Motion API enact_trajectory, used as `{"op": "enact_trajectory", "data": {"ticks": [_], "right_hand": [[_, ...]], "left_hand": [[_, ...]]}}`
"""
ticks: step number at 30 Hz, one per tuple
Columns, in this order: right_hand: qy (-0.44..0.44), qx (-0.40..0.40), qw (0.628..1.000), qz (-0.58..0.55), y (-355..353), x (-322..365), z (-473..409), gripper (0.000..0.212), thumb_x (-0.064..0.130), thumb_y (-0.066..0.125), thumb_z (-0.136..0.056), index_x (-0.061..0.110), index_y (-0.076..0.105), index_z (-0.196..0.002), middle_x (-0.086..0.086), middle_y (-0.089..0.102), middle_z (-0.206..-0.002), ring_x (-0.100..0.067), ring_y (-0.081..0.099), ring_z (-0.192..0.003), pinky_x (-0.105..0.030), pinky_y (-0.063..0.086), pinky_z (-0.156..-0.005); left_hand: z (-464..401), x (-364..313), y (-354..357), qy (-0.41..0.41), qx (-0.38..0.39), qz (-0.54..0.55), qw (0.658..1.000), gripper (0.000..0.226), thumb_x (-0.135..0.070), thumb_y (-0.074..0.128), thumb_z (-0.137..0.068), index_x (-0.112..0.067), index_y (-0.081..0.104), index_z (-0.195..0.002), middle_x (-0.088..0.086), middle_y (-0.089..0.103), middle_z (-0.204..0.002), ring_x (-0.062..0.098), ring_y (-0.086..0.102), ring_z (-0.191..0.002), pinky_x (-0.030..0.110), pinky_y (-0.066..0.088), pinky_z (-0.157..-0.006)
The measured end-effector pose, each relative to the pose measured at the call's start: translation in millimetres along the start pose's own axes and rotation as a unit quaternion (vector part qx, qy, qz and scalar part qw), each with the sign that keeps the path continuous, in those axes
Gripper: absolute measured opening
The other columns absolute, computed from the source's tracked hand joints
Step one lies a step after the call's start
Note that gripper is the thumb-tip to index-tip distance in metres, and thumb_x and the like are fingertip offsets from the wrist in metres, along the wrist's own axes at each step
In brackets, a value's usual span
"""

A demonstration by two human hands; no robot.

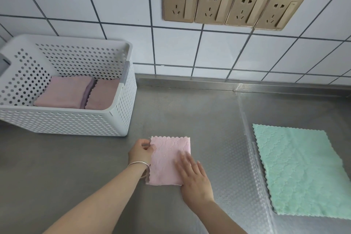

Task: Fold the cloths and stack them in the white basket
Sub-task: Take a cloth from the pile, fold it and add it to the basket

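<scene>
A person's left hand (141,150) pinches the far-left corner of a folded pink cloth (166,160) on a steel counter (76,167), fingers curled on the scalloped edge, while the right hand (193,176) lies flat on the cloth's near-right part, fingers straight and slightly spread, pressing it down. The right fingers are blurred. A silver bangle (139,164) circles the left wrist, which touches the cloth's left edge. The cloth sits near the middle of the counter, roughly square, its scalloped edge on the far side. To the right, well apart from it, a green cloth (303,171) lies spread open and flat on a clear dimpled mat (237,157) that covers the counter's right part. At far left stands the white basket (121,119), perforated on every wall, holding two folded pink cloths (66,92) side by side, with a strip of purple fabric (87,93) showing between them. Behind the counter rises a wall of white tiles (190,47) with dark grout, carrying a row of four gold socket plates (233,5), each with a switch.
</scene>
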State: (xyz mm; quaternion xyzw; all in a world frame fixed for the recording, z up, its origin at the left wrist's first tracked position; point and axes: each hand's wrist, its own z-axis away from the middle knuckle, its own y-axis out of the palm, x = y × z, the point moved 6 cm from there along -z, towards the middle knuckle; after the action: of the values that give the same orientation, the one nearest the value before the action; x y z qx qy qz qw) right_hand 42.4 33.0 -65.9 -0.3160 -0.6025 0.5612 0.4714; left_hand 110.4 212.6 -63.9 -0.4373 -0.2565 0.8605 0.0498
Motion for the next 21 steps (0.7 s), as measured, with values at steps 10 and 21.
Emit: {"op": "enact_trajectory", "data": {"ticks": [10,21], "right_hand": [[0.007,-0.035,0.999,0.011,1,0,-5,0.067,0.013,0.029,-0.068,0.024,0.045,-0.132,-0.001,0.048,-0.141,-0.022,0.023,-0.138,-0.041,0.025,-0.1],[-0.02,-0.03,0.999,0.008,-3,10,-8,0.065,0.024,0.045,-0.068,0.026,0.045,-0.132,-0.002,0.049,-0.14,-0.021,0.034,-0.129,-0.041,0.049,-0.093]], "left_hand": [[9,4,2,0.088,0.085,-0.037,0.992,0.031,-0.005,0.059,-0.083,-0.036,0.06,-0.074,-0.006,0.065,-0.081,0.019,0.056,-0.07,0.028,0.047,-0.07],[5,14,-13,0.101,0.03,-0.032,0.994,0.026,0.001,0.055,-0.083,-0.017,0.063,-0.1,0.002,0.063,-0.108,0.015,0.057,-0.092,0.021,0.041,-0.085]]}}
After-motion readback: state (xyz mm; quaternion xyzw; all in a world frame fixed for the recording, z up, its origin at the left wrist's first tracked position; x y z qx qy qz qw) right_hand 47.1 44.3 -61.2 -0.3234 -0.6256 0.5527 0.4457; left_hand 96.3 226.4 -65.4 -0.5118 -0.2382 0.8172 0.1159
